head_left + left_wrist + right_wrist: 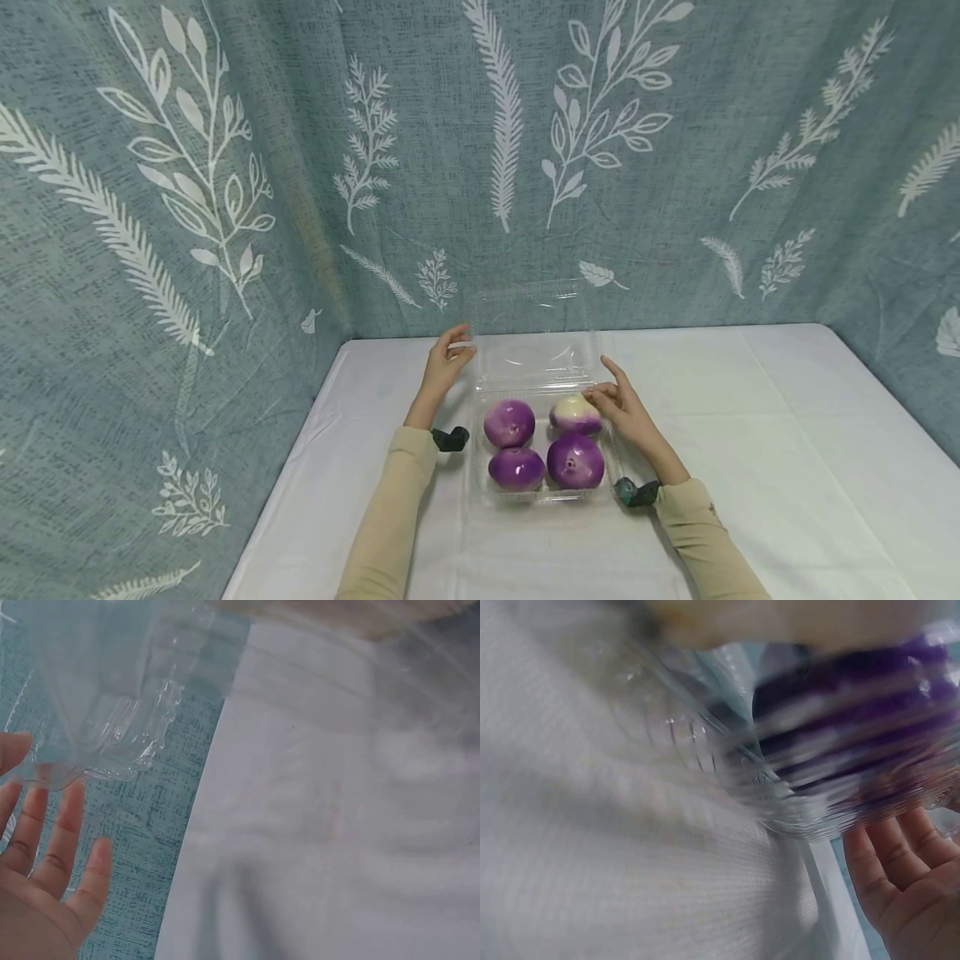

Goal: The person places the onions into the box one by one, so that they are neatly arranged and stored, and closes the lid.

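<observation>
A clear plastic clamshell container (540, 495) lies with its lid (534, 333) raised at the back. Inside are purple onions: one at back left (509, 423), one at front left (517, 469), a larger one at front right (575, 461) and a pale-topped one at back right (576, 414). My left hand (442, 367) holds the lid's left edge; the left wrist view shows the lid's corner between thumb and fingers (67, 817). At the back right corner, my right hand (626, 410) rests by the pale-topped onion with fingers fairly straight, some against the container's outer side (900, 851).
A white cloth (750, 458) covers the table. Behind it and along both sides hang blue-green curtains (420, 167) with white leaf prints, close to the table's back edge. Dark wrist-worn devices (451, 439) sit on both wrists.
</observation>
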The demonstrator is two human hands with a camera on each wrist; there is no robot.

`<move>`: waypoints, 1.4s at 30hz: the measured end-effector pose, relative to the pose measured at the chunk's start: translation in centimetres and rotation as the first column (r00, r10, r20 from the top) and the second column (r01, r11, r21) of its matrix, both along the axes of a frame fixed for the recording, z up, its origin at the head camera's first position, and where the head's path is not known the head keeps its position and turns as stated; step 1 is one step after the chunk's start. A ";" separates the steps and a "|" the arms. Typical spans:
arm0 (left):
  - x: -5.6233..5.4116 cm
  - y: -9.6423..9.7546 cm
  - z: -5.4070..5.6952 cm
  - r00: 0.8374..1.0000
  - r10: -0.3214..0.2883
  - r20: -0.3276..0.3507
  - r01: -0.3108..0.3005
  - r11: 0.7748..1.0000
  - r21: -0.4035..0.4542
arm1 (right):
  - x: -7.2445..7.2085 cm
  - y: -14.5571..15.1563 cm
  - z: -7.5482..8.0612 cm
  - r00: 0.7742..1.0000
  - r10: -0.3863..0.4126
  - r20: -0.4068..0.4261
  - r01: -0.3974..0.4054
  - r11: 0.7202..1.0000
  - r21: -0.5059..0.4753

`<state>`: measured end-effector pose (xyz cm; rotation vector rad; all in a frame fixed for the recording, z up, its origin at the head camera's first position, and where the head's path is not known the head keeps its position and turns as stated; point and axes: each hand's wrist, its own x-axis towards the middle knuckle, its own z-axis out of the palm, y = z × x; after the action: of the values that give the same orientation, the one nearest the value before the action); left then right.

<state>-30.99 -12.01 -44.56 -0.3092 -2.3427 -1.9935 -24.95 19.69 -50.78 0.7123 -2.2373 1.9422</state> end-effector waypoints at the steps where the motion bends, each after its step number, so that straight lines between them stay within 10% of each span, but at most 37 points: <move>1: -0.3 0.0 -0.3 1.000 0.006 -0.004 -0.006 1.000 -0.001 | 0.0 0.0 0.0 1.000 -0.003 -0.001 0.003 1.000 0.002; 9: -1.1 -0.1 -0.7 0.998 0.022 -0.057 -0.025 0.998 -0.052 | 0.0 0.0 0.0 1.000 -0.002 -0.007 0.002 1.000 -0.002; 19: 0.3 -0.1 2.3 0.999 -0.027 -0.043 0.025 0.998 -0.059 | 0.1 0.0 0.0 1.000 0.000 -0.020 0.000 1.000 -0.008; 29: -1.6 -0.4 0.6 0.994 0.014 -0.106 -0.022 0.997 -0.076 | -0.1 -0.1 -0.2 1.000 -0.009 -0.023 0.009 1.000 -0.004; 42: -1.1 -0.3 2.0 0.986 0.012 -0.165 -0.029 0.995 -0.100 | -0.1 0.1 0.0 1.000 -0.020 0.013 0.020 1.000 0.021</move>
<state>-32.12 -12.27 -42.53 -0.4349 -2.3377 -1.7690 -25.01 19.77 -50.80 0.6793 -2.2670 1.9225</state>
